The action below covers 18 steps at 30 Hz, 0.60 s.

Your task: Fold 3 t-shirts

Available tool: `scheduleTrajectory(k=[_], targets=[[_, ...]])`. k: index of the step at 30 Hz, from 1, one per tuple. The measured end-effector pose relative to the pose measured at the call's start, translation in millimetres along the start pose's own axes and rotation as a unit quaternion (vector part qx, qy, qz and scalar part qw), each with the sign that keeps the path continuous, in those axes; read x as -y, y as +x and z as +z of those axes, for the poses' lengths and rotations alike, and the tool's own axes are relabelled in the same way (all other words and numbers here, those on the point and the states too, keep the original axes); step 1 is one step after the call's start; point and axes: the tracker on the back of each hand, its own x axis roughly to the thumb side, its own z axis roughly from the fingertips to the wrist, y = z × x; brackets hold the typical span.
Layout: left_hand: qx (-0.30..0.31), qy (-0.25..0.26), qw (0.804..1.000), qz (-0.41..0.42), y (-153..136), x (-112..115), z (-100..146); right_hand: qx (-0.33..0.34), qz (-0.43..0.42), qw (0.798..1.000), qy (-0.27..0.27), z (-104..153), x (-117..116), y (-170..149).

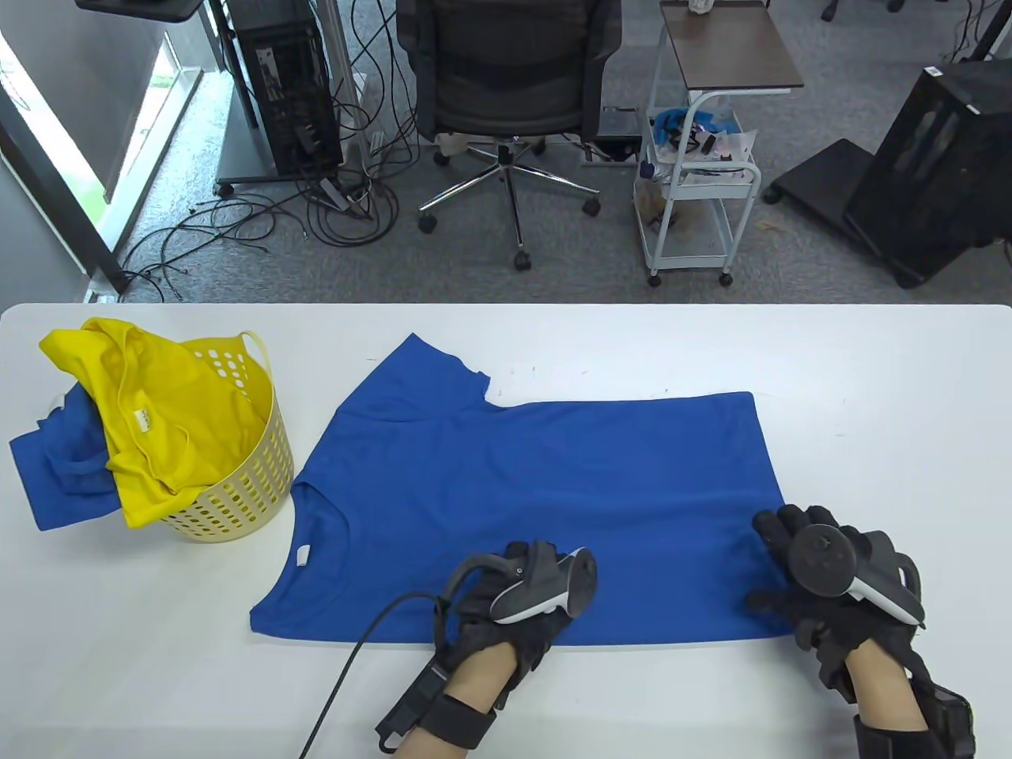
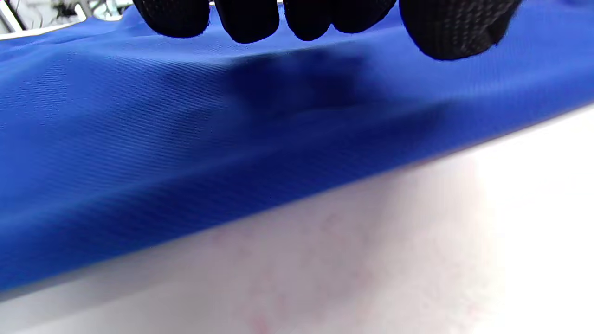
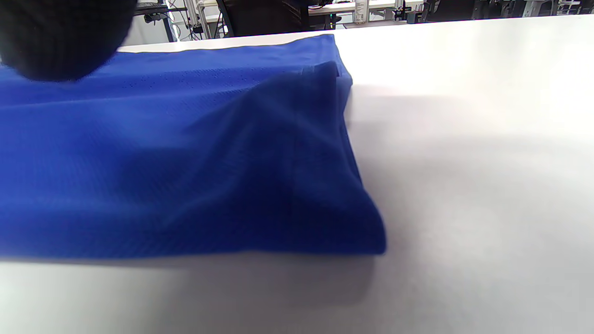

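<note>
Blue t-shirt [image 1: 538, 490] spread on table [image 1: 870, 379] — left hand [image 1: 514, 605] flat on near edge, right hand [image 1: 822, 577] spread on hem corner

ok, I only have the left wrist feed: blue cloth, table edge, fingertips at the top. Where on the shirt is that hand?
Observer: The left hand rests on the near edge of the blue t-shirt, about midway along it.
Operator: And the right one?
Observer: The right hand is at the shirt's near right corner, where the right wrist view shows the cloth bunched up.
Operator: Any folding done yet?
Observer: The near sleeve looks folded in; the far sleeve is out flat.
Operator: Other shirts?
Observer: A yellow shirt drapes over a basket on the left, another blue one beside it.
</note>
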Motion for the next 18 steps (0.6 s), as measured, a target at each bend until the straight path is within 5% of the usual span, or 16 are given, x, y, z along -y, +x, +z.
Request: scheduleTrajectory(k=[3, 18], targets=[[-0.010, -0.026, 0.999, -0.039, 3.8, 5.6, -1.7, 0.001, 0.002, 1.000, 0.000, -0.4, -0.7, 0.2], [0.006, 0.051, 0.998, -0.035, 6.1, 7.4, 6.2, 0.003, -0.008, 1.000, -0.006, 5.1, 1.5, 1.4]])
